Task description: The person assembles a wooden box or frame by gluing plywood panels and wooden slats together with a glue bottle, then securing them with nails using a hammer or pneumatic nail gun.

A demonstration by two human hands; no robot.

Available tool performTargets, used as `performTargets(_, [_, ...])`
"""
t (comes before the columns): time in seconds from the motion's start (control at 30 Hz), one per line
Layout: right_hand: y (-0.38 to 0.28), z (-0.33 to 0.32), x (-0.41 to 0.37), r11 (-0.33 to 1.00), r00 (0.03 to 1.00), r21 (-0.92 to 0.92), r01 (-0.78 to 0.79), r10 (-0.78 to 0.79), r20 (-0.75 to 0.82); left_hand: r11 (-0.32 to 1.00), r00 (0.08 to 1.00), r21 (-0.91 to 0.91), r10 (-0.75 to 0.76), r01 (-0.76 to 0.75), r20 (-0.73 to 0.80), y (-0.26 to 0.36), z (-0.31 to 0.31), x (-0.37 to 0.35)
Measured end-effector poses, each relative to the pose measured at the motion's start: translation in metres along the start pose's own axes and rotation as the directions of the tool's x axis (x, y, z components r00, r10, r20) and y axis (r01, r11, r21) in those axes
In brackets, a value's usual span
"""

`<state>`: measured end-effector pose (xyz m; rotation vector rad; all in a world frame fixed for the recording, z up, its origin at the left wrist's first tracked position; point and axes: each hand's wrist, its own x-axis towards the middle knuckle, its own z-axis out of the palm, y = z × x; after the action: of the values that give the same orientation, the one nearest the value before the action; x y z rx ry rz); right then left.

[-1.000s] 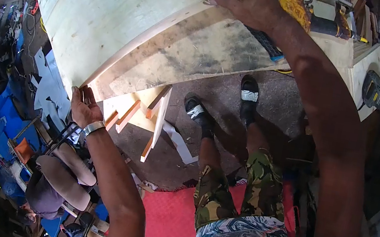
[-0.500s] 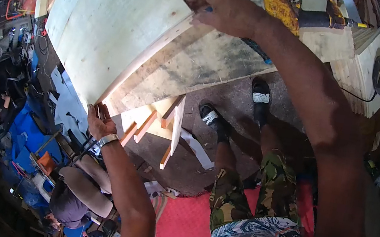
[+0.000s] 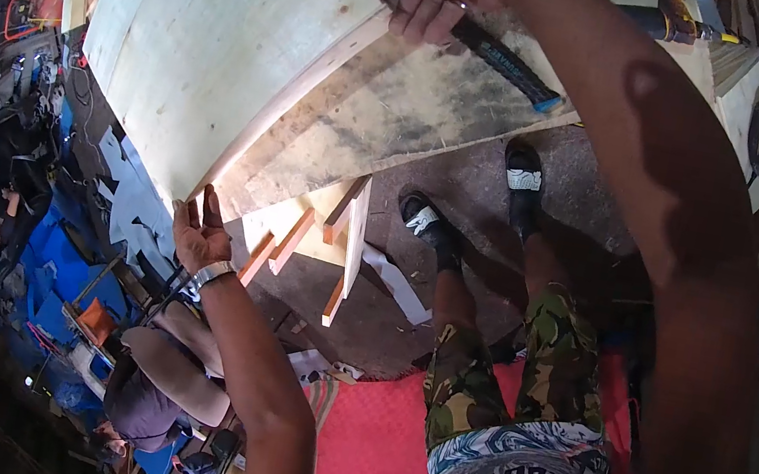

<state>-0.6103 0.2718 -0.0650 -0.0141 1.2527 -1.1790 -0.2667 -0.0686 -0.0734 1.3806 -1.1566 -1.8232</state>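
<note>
Biggest thing: pale curved panel point(image 3: 224, 27), out ahead, to your left; your left hand point(image 3: 203, 234) is at its near corner, the right by its far end. Stained flat board point(image 3: 385, 121) sits along the panel's curved edge, below your right fingers. Next, wooden piece with strips point(image 3: 356, 233), right of your left hand, not touching it. Your right hand point(image 3: 431, 2) is clenched round the dark handle of the blue-tipped tool point(image 3: 515, 70): thumb one side, fingers curled on the other, blue end sticking out toward your forearm; head partly hidden. Left fingers extended, tips at the panel corner; can't tell if they pinch it. Smallest: watch point(image 3: 213, 273), left wrist.
</note>
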Motion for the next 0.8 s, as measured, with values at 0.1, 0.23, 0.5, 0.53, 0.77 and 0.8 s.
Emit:
performTargets(0.1, [0.0, 0.001, 0.002, 0.996, 0.999, -0.074, 0.04, -0.042, -0.021, 1.0, 1.0, 0.001, 0.003, -0.003, -0.023, 0.0, 0.003, -0.002])
performTargets(0.23, [-0.005, 0.011, -0.009, 0.976, 0.984, -0.209, 0.066, -0.098, -0.148, 1.0, 1.0, -0.006, 0.001, -0.001, 0.007, 0.001, -0.003, 0.002])
performTargets(0.5, [-0.002, 0.017, -0.013, 0.968, 0.967, -0.218, 0.122, -0.165, -0.195, 0.999, 0.999, 0.019, 0.04, -0.04, 0.004, -0.001, 0.0, 0.001])
performTargets(0.53, [-0.001, 0.017, -0.014, 0.966, 0.965, -0.222, 0.133, -0.178, -0.194, 0.999, 0.999, 0.017, 0.033, -0.033, 0.0, -0.001, 0.001, 0.001])
performTargets(0.77, [-0.005, 0.028, -0.028, 0.535, 0.841, -0.844, -0.051, -0.432, -0.325, 0.998, 0.999, 0.055, 0.034, -0.034, -0.005, -0.003, -0.002, 0.004])
performTargets(0.8, [-0.003, 0.031, -0.03, 0.533, 0.794, -0.846, -0.014, -0.509, -0.334, 0.997, 0.998, 0.061, 0.049, -0.048, -0.026, -0.004, -0.002, 0.004])
